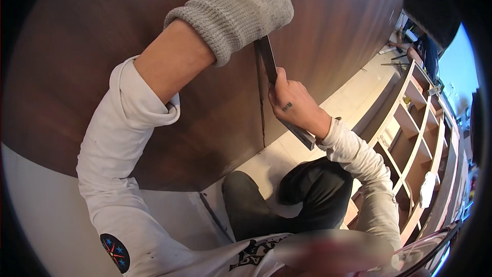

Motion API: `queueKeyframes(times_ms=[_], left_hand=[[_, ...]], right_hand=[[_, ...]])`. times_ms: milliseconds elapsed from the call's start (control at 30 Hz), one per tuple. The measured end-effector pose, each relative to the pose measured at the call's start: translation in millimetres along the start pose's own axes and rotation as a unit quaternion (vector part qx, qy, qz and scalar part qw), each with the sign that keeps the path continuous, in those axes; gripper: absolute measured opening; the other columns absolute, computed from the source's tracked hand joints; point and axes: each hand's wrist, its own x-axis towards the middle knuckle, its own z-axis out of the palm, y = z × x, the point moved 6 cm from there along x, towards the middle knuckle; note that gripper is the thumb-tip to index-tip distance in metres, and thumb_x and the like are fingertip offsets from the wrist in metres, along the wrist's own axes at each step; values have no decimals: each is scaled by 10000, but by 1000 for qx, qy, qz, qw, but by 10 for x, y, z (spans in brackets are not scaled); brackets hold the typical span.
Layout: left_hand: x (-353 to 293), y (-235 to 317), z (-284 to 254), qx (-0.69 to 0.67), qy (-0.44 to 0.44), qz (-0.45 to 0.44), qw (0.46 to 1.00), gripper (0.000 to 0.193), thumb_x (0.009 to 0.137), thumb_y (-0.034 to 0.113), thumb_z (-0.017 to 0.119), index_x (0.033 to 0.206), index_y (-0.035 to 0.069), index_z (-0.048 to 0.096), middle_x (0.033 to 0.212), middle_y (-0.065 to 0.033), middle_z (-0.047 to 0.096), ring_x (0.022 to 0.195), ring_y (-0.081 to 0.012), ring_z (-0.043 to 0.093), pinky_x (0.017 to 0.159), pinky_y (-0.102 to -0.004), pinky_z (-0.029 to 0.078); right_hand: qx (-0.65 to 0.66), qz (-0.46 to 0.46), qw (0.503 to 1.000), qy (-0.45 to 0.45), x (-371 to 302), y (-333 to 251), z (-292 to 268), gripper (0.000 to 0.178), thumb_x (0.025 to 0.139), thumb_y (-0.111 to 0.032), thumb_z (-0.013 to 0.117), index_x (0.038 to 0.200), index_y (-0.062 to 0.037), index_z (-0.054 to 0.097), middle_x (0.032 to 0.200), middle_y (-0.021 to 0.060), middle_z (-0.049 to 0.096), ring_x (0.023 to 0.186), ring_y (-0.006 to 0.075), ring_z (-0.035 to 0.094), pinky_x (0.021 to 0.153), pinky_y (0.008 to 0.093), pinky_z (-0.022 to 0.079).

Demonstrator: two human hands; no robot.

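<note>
My left hand (251,5), in a grey knitted glove, is raised against a large dark brown wood panel (205,123). Its fingers look curled, though the frame's top edge cuts off part of them and what they hold is hidden. My bare right hand (297,103) is closed around a long, flat, dark metal strip (267,59), with the thumb lying along it. The strip slants from beneath the glove down past my right wrist, where its lower end shows. Beside it, a narrow dark line (261,113) runs down the panel.
My bent legs (312,190) in dark trousers are below, on a pale floor (353,92). A wooden frame with open compartments (417,118) stands at right, a white cloth (427,190) on it. Another person (412,51) is far off at upper right.
</note>
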Motion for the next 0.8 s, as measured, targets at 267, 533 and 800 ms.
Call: queueKeyframes(times_ms=[267, 533, 800], left_hand=[[-190, 91, -219, -268, -66, -255, 927, 815, 1032, 385, 489, 1623, 42, 45, 1534, -169, 479, 1330, -336, 545, 1219, -383, 314], [-172, 204, 646, 306, 29, 126, 943, 598, 1067, 400, 369, 1561, 67, 320, 1529, -112, 499, 1443, -304, 402, 1266, -426, 211], [-320, 396, 908, 208, 64, 156, 963, 454, 1053, 288, 373, 1382, 74, 603, 1475, -67, 561, 1385, -283, 468, 1251, -441, 242]], right_hand=[[-35, 11, 999, 28, 27, 91, 140, 387, 891, -28, 592, 1177, 73, 353, 653, 216, 583, 613, 466, 599, 565, 533, 475], [-14, 20, 999, -22, -437, 159, 201, 329, 902, -26, 582, 1136, 49, 362, 627, 235, 572, 593, 484, 584, 550, 566, 456], [-14, 38, 998, -52, -557, 282, 465, 352, 904, -25, 579, 1171, 55, 363, 640, 244, 582, 602, 494, 585, 556, 580, 452]])
